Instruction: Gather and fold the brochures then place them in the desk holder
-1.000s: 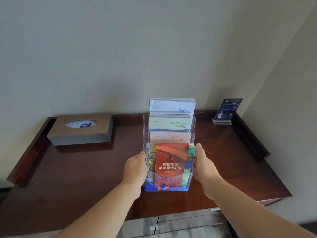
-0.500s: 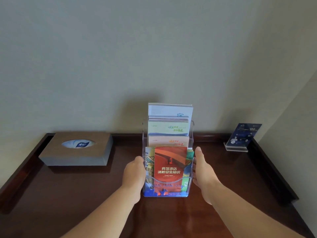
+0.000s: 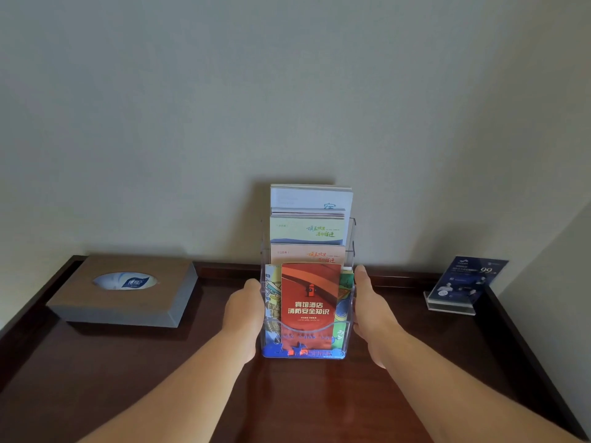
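A clear acrylic desk holder (image 3: 350,247) stands upright on the dark wooden desk (image 3: 319,394), close to the wall. Its tiers are filled with brochures. A red brochure (image 3: 311,302) stands in front, a pale yellow-green one (image 3: 307,230) and a white one (image 3: 310,196) behind. My left hand (image 3: 244,318) rests against the holder's left wall. My right hand (image 3: 374,314) presses flat against the right wall, fingers straight. The holder sits between both palms.
A brown tissue box (image 3: 124,290) lies at the back left of the desk. A small dark blue sign in an acrylic stand (image 3: 463,284) sits at the back right. The desk has a raised rim (image 3: 518,340) along its sides and back. A wall corner closes the right.
The view has shifted so the desk's front edge and drawers are out of sight. Both hands stay at the holder's sides, and the holder now appears nearer the wall.
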{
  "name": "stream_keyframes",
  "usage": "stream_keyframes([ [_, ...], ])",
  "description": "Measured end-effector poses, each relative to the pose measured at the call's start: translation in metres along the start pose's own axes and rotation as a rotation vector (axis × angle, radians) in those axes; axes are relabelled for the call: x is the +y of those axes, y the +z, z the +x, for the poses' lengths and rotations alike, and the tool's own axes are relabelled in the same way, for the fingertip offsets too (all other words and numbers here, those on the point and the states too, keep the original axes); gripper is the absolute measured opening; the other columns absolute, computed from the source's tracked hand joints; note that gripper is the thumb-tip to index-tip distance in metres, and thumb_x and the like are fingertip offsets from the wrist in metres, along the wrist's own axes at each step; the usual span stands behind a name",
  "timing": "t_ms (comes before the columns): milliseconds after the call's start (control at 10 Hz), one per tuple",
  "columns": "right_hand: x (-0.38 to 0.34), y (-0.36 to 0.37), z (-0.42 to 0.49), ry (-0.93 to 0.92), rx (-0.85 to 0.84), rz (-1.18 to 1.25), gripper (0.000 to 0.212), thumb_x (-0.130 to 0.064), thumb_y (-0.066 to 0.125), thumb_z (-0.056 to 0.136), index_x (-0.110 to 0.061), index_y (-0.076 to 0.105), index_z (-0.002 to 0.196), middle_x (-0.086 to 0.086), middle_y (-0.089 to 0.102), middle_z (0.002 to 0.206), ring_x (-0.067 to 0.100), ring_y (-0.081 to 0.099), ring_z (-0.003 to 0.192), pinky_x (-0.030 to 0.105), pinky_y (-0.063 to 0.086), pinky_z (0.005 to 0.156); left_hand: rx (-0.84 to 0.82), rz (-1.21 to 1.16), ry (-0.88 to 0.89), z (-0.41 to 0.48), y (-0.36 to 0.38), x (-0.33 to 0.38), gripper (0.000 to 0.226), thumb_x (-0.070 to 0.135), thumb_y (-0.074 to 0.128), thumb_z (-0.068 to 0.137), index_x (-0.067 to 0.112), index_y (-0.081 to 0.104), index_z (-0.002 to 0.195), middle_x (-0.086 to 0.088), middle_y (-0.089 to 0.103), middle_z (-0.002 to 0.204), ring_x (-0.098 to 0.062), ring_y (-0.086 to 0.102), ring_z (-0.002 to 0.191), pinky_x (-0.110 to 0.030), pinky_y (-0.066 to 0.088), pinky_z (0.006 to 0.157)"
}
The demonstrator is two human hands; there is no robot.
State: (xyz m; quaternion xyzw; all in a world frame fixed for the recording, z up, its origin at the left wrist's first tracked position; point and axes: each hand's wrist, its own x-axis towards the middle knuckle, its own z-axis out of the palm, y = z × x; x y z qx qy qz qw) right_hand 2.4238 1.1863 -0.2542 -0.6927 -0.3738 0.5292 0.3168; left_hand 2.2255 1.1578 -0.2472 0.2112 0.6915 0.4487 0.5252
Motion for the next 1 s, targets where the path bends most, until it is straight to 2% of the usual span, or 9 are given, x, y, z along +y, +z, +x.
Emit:
stream_keyframes([
  [100,-0.004,0.001,0.005,0.004,-0.007,0.006,0.067,-0.071,0.024,0.091,-0.022,0.068,0.099,-0.001,0.075,0.076,0.010,0.071,0.063,0.025,0.045,0.053,-0.003,-0.007,0.007,0.004,0.003,0.002,0.045,0.029,0.034,0.091,-0.001,0.062,0.109,-0.009,0.075,0.092,-0.005,0.067,0.050,-0.026,0.045,0.060],
  [300,-0.011,0.003,0.006,-0.007,0.003,0.033,0.061,-0.071,0.026,0.091,-0.025,0.067,0.093,-0.005,0.073,0.066,0.010,0.071,0.058,0.025,0.045,0.052,-0.004,0.006,0.009,0.009,0.006,0.007,0.044,0.030,0.033,0.092,-0.001,0.061,0.106,-0.007,0.076,0.084,-0.008,0.069,0.053,-0.028,0.047,0.062],
  [500,-0.014,0.004,0.009,-0.027,0.003,0.059,0.059,-0.070,0.028,0.092,-0.025,0.066,0.093,-0.005,0.074,0.066,0.011,0.072,0.058,0.027,0.048,0.055,0.023,0.009,0.018,0.007,0.008,0.011,0.042,0.029,0.035,0.092,0.000,0.064,0.103,-0.008,0.075,0.084,-0.009,0.068,0.051,-0.028,0.047,0.062],
  [600,-0.017,0.005,0.006,-0.016,-0.002,0.040,0.058,-0.069,0.027,0.093,-0.025,0.064,0.094,-0.006,0.072,0.064,0.008,0.069,0.051,0.023,0.042,0.049,-0.002,0.038,0.013,0.004,0.008,0.013,0.040,0.029,0.035,0.094,0.002,0.064,0.099,-0.008,0.075,0.086,-0.011,0.069,0.057,-0.029,0.047,0.064],
  [700,-0.016,0.006,0.000,-0.050,0.014,-0.034,0.052,-0.066,0.027,0.095,-0.027,0.061,0.090,-0.006,0.070,0.073,0.006,0.065,0.054,0.021,0.038,0.046,0.019,0.188,0.123,-0.004,0.006,0.020,0.032,0.024,0.037,0.097,0.009,0.055,0.075,-0.011,0.066,0.079,-0.022,0.060,0.071,-0.035,0.047,0.073],
  [800,-0.014,0.004,-0.011,-0.122,0.047,-0.159,0.050,-0.060,0.027,0.098,-0.023,0.059,0.093,-0.002,0.069,0.082,0.009,0.066,0.067,0.023,0.042,0.050,0.094,0.351,0.237,-0.017,-0.002,0.020,0.030,0.014,0.041,0.095,0.004,0.056,0.071,-0.001,0.057,0.072,-0.019,0.050,0.067,-0.032,0.042,0.063],
  [900,-0.012,-0.002,-0.023,-0.182,0.098,-0.211,0.048,-0.055,0.031,0.099,-0.017,0.060,0.104,0.002,0.069,0.094,0.011,0.065,0.077,0.025,0.043,0.052,0.087,0.345,0.282,-0.030,-0.019,0.019,0.032,0.011,0.044,0.086,0.015,0.044,0.054,0.003,0.040,0.055,-0.019,0.030,0.056,-0.033,0.023,0.057],
  [1000,-0.010,-0.008,-0.047,-0.247,0.125,-0.260,0.049,-0.052,0.039,0.098,-0.016,0.054,0.126,0.002,0.067,0.110,0.012,0.065,0.086,0.025,0.043,0.053,0.072,0.435,0.324,-0.054,-0.034,0.029,0.037,0.009,0.044,0.082,0.024,0.027,0.053,0.006,0.028,0.055,-0.018,0.023,0.061,-0.035,0.017,0.059],
])
